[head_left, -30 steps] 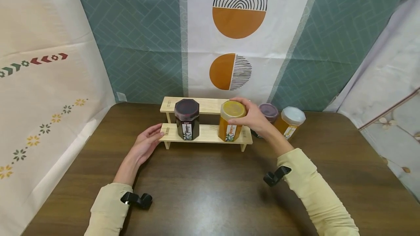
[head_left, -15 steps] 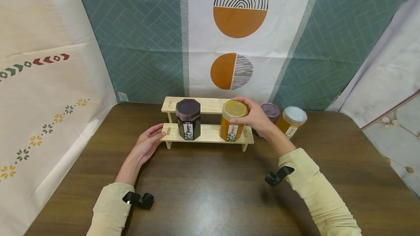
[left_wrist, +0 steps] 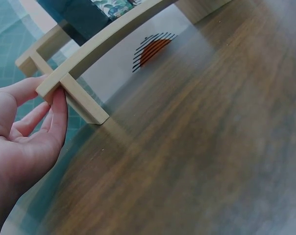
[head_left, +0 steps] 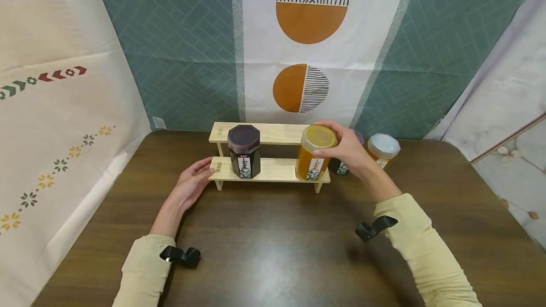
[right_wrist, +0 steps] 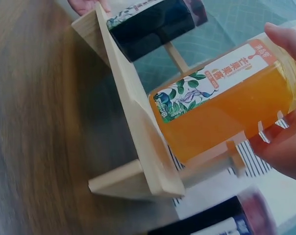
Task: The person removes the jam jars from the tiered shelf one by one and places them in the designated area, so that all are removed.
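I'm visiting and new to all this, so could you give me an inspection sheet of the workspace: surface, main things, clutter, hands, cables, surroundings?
Surface: brown wooden table.
Main things: pale two-step wooden stand; dark jar upright on its lower step; orange jar at that step's right end.
Clutter: second dark jar and white-lidded jar right of the stand, both partly hidden.
Hands: left hand pinches the stand's left end; right hand grips the orange jar.
Cables: nothing seen.
Surroundings: patterned cloths behind and at both sides.

Soft light fills the head view, with pale glare on the desk (head_left: 264, 245); both wrist views look dimmer, the right blurring a dark jar (right_wrist: 224, 221) at its lower edge.
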Available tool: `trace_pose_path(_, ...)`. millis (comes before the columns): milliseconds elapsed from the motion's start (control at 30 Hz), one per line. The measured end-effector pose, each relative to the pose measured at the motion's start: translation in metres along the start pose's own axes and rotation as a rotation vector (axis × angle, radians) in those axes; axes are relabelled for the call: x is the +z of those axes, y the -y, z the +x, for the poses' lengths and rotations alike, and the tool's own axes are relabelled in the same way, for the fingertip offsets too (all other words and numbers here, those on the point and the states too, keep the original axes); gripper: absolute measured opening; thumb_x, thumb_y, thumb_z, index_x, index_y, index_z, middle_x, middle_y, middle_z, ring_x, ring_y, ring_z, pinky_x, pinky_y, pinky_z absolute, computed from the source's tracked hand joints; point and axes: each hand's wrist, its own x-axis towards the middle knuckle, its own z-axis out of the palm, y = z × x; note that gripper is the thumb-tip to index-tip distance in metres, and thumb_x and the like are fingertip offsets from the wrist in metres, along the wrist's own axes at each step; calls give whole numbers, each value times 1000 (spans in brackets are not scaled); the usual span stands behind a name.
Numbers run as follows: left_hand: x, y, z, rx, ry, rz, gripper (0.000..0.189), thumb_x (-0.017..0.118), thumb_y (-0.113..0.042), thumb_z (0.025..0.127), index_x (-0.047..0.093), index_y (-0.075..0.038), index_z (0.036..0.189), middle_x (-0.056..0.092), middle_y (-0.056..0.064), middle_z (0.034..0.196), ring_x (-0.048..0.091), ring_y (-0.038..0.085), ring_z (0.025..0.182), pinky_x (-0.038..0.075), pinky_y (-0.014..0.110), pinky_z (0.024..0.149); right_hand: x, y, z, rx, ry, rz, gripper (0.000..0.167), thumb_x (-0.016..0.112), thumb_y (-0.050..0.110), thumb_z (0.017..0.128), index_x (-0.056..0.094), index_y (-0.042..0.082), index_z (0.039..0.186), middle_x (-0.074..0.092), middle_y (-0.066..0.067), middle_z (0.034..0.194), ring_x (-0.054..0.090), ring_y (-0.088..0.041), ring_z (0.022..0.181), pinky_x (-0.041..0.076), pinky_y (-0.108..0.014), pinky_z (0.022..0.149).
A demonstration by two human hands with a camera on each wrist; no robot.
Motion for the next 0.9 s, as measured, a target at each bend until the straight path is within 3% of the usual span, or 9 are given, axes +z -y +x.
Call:
trace_pose_path(300, 0, -1, 0, -2, 9, -1, 56, 50, 3, 98, 23, 8, 147, 45, 8, 123, 55, 8, 101, 45, 19, 87, -25, 1, -19, -87, 23, -9, 59, 74, -6, 76, 53, 3, 131, 62, -3, 108, 55, -22, 94, 50, -28, 77)
trace_pose_path(567, -1, -1, 0, 2, 4, -1, 55, 48, 3, 99, 23, 8, 147, 45, 8, 123, 55, 8, 101, 45, 19, 87, -43, -2, -35, -88, 24, -23, 58, 73, -9, 77, 53, 6, 129, 61, -3, 109, 56, -20, 93, 51, -27, 75)
trace_pose_path(900, -1, -1, -1, -9, 1, 13, 56, 51, 2, 98, 24, 8, 147, 45, 8, 123, 55, 8, 102, 45, 19, 87, -64, -23, -54, -134, 38, 33, 57, 69, -15, 75, 58, 14, 123, 63, -2, 105, 58, -16, 91, 51, -25, 77)
